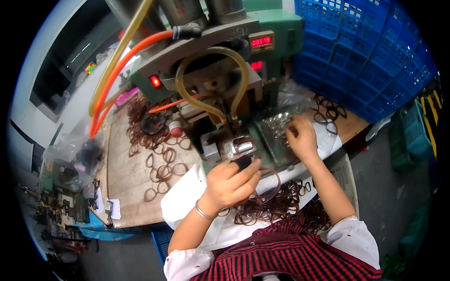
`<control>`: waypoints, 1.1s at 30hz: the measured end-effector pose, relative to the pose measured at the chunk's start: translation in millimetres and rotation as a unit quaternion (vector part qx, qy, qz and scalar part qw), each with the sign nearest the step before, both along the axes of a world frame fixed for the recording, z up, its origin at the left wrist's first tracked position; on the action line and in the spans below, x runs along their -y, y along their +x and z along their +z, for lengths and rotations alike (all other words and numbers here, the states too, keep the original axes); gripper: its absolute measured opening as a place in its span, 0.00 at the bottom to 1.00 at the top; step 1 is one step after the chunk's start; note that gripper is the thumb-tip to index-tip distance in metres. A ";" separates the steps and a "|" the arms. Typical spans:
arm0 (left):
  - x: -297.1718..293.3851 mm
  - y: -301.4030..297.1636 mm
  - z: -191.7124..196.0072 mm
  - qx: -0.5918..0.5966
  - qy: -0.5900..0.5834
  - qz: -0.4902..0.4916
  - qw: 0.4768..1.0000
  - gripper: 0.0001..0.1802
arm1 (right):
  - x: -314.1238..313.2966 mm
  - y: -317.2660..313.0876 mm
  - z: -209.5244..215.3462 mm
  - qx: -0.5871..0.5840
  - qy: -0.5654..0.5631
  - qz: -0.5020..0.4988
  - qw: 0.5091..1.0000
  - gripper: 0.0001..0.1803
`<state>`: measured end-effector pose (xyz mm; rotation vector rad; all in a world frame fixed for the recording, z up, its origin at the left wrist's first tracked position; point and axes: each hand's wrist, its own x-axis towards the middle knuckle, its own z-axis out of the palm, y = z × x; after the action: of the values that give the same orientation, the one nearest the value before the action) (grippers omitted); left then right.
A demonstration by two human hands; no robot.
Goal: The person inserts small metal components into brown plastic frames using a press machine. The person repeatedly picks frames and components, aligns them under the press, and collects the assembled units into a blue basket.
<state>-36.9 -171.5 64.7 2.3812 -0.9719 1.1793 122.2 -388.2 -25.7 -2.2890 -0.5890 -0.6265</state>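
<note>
Left hand: the left hand (230,183) is at the near edge of the worktop (123,187), its grip closed on a brown frame (280,180) between thumb and fingers.
Brown frame: just in front of the metal fixture (241,147), its loop hanging to the right of the fingers, over the near edge.
Right hand: the right hand (303,140) is at the small shiny parts (279,122), right of the fixture; its grip is narrow, with curled fingers, and whether it pinches a part cannot be told.
Machine: a green press (287,29) stands behind the fixture, with an orange hose (146,42) and red displays (261,42).
Loose frames: brown frames (161,172) lie scattered on the worktop's left part; dark rings (330,111) lie near its right edge.
Heap: more brown loops (281,201) are piled below the near edge.
Crates: blue crates (358,56) stand beyond the far right corner.
</note>
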 end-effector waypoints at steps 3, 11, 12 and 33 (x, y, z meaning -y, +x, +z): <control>0.3 -1.5 -4.4 0.000 -0.006 0.009 1.000 0.12 | -0.5 1.0 5.5 -0.025 0.059 0.017 0.998 0.04; 15.6 -22.1 -18.5 -0.076 -0.113 0.025 0.990 0.15 | -3.9 1.1 -2.7 -0.102 0.208 0.032 0.972 0.08; 18.7 -34.3 -16.0 -0.072 -0.140 0.055 0.986 0.17 | -5.2 -0.1 -3.6 -0.094 0.207 0.025 0.974 0.08; -160.7 -54.8 -109.9 -0.143 -0.303 0.479 0.812 0.04 | 51.1 -36.6 13.6 -0.074 0.155 -0.036 0.985 0.07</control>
<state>-91.7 -10.8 -45.2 2.3372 0.7410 1.0789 85.6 -439.3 -12.1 -2.0487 -0.3134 -0.5347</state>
